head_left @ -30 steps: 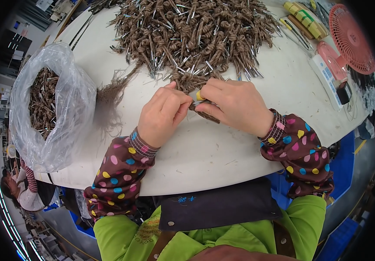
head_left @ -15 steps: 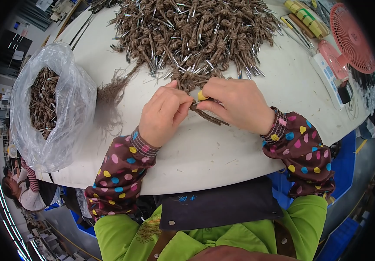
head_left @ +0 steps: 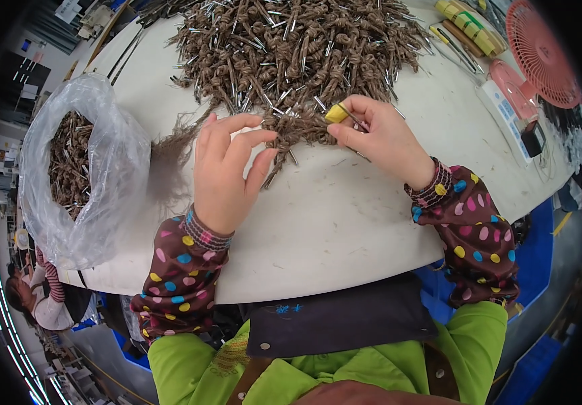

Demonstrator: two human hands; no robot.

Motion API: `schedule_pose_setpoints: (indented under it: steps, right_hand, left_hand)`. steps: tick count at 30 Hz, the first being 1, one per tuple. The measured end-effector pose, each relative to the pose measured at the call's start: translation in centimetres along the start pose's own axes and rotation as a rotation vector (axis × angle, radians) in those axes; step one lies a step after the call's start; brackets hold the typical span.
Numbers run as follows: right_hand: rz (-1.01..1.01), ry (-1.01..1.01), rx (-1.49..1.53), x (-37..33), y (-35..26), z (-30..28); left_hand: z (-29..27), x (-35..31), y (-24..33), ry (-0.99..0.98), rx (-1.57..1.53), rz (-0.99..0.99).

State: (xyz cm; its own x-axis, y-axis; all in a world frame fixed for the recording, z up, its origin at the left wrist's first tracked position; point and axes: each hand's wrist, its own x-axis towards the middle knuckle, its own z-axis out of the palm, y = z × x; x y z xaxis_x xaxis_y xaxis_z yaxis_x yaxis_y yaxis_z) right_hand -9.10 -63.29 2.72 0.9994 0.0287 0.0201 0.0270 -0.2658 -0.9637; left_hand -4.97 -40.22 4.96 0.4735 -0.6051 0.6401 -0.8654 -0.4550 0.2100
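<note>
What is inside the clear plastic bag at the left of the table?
The bag holds a pile of knotted brown cords, visible through its opening. The cords underneath are covered by the upper ones, so the bottom cannot be seen.

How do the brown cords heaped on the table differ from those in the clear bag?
The heap spreads loose on the table; the bagged cords sit in the clear bag. The heap looks larger and shows more silver tips than the bagged cords. Both are brown and knotted.

the cords [head_left: 297,57] are brown, the sleeves [head_left: 184,273] maroon (dotted pink, yellow and blue), the fan [head_left: 544,54] pink.
</note>
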Motion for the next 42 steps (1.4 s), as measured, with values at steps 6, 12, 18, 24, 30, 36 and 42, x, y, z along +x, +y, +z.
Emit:
schedule_pose_setpoints:
  steps: [6,12,18,24,30,36,42]
  right_hand:
    - [-0.040,-0.021,-0.008,-0.5,0.1,0.4]
    - [0.013,0.013,-0.173,-1.2,-1.1,1.1]
    - [-0.097,-0.053,-0.057,-0.7,0.7,1.0]
    - [-0.115,-0.079,-0.004,-0.5,-0.1,0.6]
    - [-0.259,-0.039,-0.272,-1.0,0.1,1.0]
    - [-0.433,-0.001,-0.331,-1.5,0.0,1.2]
    - [-0.318,0.010,-0.313,-1.4,0.1,0.9]
  left_hand:
    - [-1.0,2.2,10.4,0.167,-0.611,0.370]
    - [-1.1,0.6,12.1,-0.071,-0.608,0.259]
    - [-1.6,1.3,12.0,-0.201,-0.631,0.151]
    - [-7.7,1.4,7.5,-0.265,-0.711,0.149]
    - [-2.6,1.7,0.8,-0.200,-0.611,-0.231]
    - [1.5,-0.9,-1.8,-0.503,-0.705,-0.413]
    - [1.9,-0.7,-1.1,-0.482,-0.615,-0.433]
